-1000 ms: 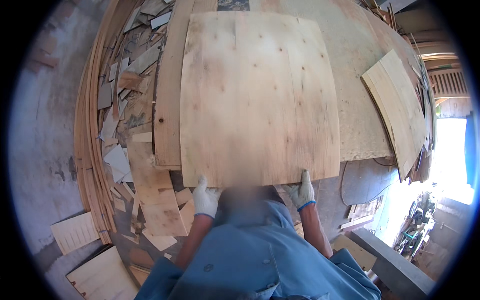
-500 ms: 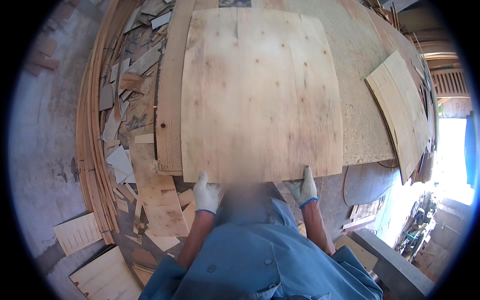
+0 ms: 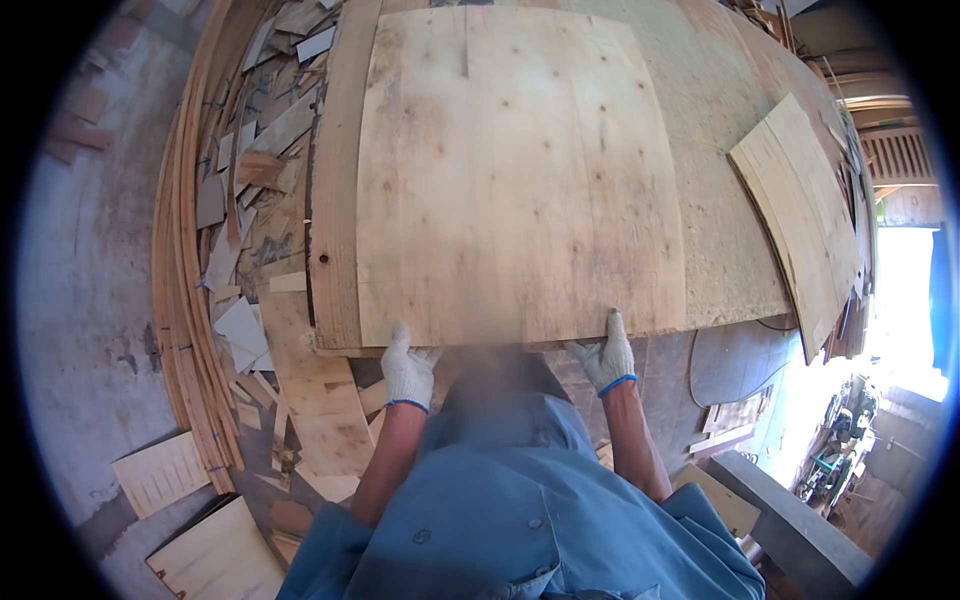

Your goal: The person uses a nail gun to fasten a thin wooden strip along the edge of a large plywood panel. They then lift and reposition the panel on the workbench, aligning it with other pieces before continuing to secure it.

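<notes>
A large pale plywood sheet (image 3: pixel 520 200), dotted with small knots, lies flat on the wide wooden worktable (image 3: pixel 725 240). Its near edge is about level with the table's front edge. My left hand (image 3: pixel 407 370), in a white knit glove with a blue cuff, grips that edge near the left corner. The thumb rests on top and the other fingers are curled low, partly hidden. My right hand (image 3: pixel 608 358), gloved alike, holds the same edge towards the right corner, thumb up on the surface. A blurred patch hides the middle of the edge.
Another plywood piece (image 3: pixel 800 220) leans over the table's right side. Long thin wood strips (image 3: pixel 185 270) and a heap of offcuts (image 3: pixel 240 325) lie left of the table. A grey metal beam (image 3: pixel 790 525) stands at lower right, with boards (image 3: pixel 220 555) at lower left.
The plywood sheet has slid a little away from me and slightly left, so its near edge overhangs the table less. Both hands moved forward with it, keeping their grip.
</notes>
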{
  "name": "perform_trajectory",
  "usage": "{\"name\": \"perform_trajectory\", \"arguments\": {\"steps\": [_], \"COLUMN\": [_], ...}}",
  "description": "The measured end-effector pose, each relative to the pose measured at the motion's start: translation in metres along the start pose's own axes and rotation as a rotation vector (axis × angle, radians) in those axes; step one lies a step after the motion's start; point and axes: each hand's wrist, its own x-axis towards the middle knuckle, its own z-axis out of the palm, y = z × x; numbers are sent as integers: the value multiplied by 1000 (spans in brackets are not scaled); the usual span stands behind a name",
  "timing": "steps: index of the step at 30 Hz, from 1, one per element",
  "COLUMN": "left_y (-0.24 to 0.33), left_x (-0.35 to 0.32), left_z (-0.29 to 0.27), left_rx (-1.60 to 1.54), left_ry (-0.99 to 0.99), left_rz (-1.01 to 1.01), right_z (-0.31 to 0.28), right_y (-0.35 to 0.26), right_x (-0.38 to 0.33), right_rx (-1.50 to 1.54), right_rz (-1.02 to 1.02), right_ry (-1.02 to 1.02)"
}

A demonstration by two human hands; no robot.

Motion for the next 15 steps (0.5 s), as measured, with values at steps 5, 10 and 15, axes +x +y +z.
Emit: {"name": "perform_trajectory", "arguments": {"steps": [5,10,15], "left_y": [4,5,16], "left_x": [-3,6,8], "left_z": [8,11,35], "left_rx": [17,-1,0], "left_ry": [-11,-41,15], "left_rz": [-15,-17,-19], "right_z": [-38,-21,-1], "right_y": [2,-8,-12], "right_x": [17,21,26], "right_rx": [-633,-610,-388], "right_rz": [-242,-207,-117], "right_ry": [-137,-186,-149]}}
